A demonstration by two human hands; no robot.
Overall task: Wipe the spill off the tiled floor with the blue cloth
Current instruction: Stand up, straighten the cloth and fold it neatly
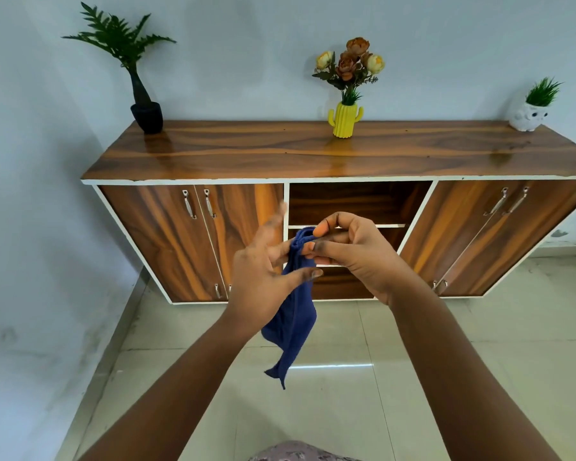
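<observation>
Cloth (291, 314) hangs pinched at its top by right hand (356, 257); left hand (263, 271) half-open, fingers touching it; a loose pinch could drop it; no spill visible on floor (446, 361).

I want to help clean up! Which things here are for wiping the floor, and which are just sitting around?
For the job: the blue cloth, pinched at its top by the right hand with the left hand open beside it; the tiled floor.

Just sitting around: the wooden cabinet, the dark potted plant, the yellow cactus vase with flowers, the white owl pot.
</observation>
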